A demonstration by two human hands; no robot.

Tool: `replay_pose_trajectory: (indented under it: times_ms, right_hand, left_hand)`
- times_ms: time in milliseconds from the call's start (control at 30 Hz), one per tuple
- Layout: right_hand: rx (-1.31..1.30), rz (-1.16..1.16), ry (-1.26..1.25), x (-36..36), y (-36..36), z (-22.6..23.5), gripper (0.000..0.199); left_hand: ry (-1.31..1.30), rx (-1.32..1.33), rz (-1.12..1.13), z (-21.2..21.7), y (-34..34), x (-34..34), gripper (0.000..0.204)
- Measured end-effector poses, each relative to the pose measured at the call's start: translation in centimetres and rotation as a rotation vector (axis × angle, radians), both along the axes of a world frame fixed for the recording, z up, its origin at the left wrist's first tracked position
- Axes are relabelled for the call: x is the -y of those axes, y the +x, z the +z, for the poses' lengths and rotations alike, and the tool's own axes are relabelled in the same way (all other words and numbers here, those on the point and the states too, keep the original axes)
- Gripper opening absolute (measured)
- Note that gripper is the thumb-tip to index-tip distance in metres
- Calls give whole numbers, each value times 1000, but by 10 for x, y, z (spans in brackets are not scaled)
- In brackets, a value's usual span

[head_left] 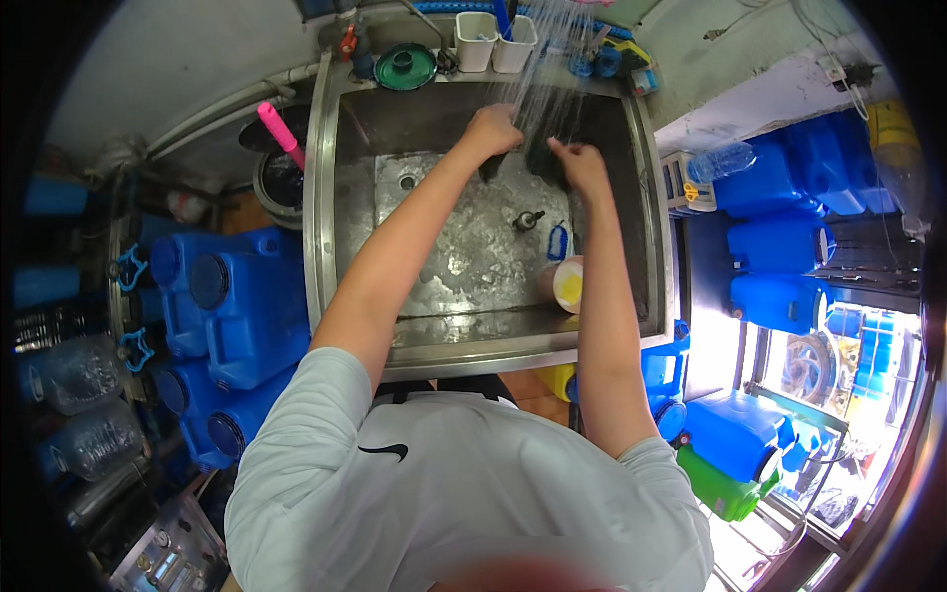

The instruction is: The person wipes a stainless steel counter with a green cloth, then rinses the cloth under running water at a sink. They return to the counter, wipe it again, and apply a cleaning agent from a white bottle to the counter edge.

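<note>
Both my hands are over the far half of a stainless steel sink (324, 197), under streaming water (552, 59). My left hand (493, 131) is closed, its fingers curled around something mostly hidden; a dark bit shows below it. In a pinch, my right hand (580, 164) grips a dark greenish thing (544, 156) wetted by the stream; its kind is unclear. Nearer to me on the sink floor lie a small dark metal fitting (528, 220), a blue loop-shaped piece (559, 240) and a pale cup (567, 286) with something yellow inside, beside my right forearm.
Along the back ledge are a green round lid (404, 67), two white containers (475, 42) and blue items (592, 64). A pink handle (281, 134) sticks up left of the sink. Blue jugs (252, 306) crowd the left; more blue jugs (779, 247) stand at right.
</note>
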State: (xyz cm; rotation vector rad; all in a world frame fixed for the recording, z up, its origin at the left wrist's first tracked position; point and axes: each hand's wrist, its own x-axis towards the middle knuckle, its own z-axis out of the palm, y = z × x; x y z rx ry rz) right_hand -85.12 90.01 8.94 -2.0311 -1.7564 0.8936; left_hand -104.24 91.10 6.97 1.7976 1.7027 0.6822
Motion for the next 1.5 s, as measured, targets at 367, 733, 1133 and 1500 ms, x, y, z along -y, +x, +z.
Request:
replay_pose_trajectory:
  times_ms: [367, 733, 1133, 1500]
  right_hand:
    - [-1779, -578, -542, 12, -72, -24, 28]
    - [-1481, 316, -816, 25, -70, 40, 54]
    - [-1109, 51, -393, 27, -70, 5, 52]
    - [-80, 153, 251, 25, -93, -64, 47]
  left_hand:
    - [-379, 1054, -264, 69, -35, 41, 41]
    - [-604, 989, -428, 88, -41, 16, 52]
    - [-99, 537, -348, 73, -6, -7, 44]
    - [68, 193, 196, -46, 5, -22, 50]
